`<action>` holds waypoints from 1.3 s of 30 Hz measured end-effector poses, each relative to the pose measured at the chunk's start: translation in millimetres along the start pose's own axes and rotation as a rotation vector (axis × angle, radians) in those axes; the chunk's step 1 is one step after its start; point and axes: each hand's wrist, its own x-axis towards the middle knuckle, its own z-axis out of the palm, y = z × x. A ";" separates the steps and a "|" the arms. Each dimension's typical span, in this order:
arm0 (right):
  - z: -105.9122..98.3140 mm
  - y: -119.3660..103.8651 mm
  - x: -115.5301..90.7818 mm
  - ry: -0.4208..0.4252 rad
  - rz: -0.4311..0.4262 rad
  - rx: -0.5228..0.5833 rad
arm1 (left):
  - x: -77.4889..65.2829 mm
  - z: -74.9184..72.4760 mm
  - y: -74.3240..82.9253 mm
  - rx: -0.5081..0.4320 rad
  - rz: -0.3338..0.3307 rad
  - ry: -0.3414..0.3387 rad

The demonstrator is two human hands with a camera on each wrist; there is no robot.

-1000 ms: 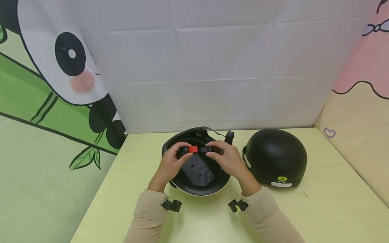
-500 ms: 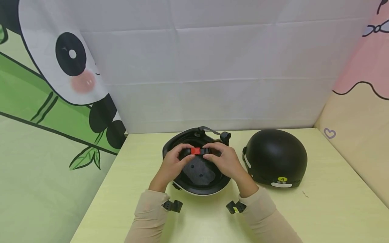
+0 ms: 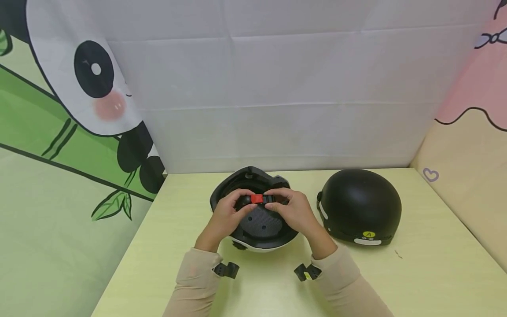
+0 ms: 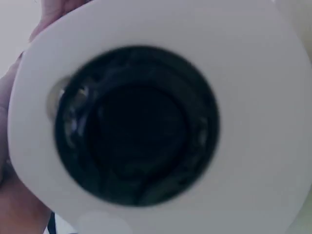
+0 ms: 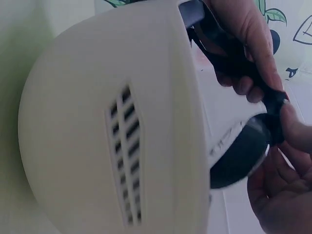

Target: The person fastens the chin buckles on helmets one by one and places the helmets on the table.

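Observation:
An upturned helmet (image 3: 263, 243), white outside and black inside, is between my hands. Across its opening runs a chin strap with a red and black buckle (image 3: 257, 199). My left hand (image 3: 226, 215) pinches the black piece at the red side between thumb and fingers. From the other side, my right hand (image 3: 297, 211) pinches the black part. Red and black parts meet end to end; whether they are latched cannot be told. In the right wrist view, the white shell (image 5: 73, 126) shows a slotted vent (image 5: 126, 156). The left wrist view shows a dark round piece (image 4: 141, 126) on white.
A black helmet (image 3: 360, 207) with a yellow round sticker (image 3: 369, 234) stands dome up to the right. Both helmets are on a pale yellow table (image 3: 428, 281). Behind it hangs a white cloth backdrop (image 3: 293, 132), with printed side panels left and right.
The buckle and both hands have shifted slightly right and down, and the fingertips have come closer together. The helmet has tilted, and the strap loop at its back right is no longer visible.

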 end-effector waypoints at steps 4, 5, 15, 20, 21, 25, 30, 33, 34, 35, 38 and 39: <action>3.8 -2.9 -1.2 -0.009 0.000 -0.010 | -2.3 2.6 -1.2 0.009 0.000 -0.001; 4.3 -3.5 -1.3 -0.003 0.003 -0.012 | -3.0 2.9 -1.7 0.009 -0.002 0.005; 4.3 1.2 -0.9 -0.014 0.024 0.029 | -5.8 5.0 -5.2 -0.009 -0.035 0.008; 4.6 2.9 -1.1 -0.019 0.032 0.020 | -6.4 6.6 -5.1 0.011 -0.051 0.018; 4.7 3.2 -1.0 -0.020 0.033 0.013 | -6.4 7.0 -5.5 0.017 -0.050 0.021; 5.0 4.3 0.5 -0.028 0.034 0.001 | -5.4 6.8 -5.8 0.046 -0.032 0.027; 6.6 7.3 2.1 -0.033 0.027 -0.019 | -4.9 5.7 -5.2 0.078 -0.031 0.021; 7.7 9.4 2.5 -0.041 0.034 -0.033 | -5.3 5.9 -5.6 0.093 -0.045 0.016; 8.1 10.1 2.6 -0.043 0.039 -0.040 | -5.5 6.1 -5.9 0.100 -0.049 0.014; 8.4 11.0 2.7 -0.046 0.043 -0.048 | -5.7 6.2 -6.3 0.107 -0.053 0.013; 9.1 13.0 3.0 -0.053 0.050 -0.060 | -6.0 6.8 -7.3 0.125 -0.064 0.009; 9.1 13.5 3.0 -0.056 0.051 -0.062 | -6.2 6.9 -7.6 0.131 -0.065 0.009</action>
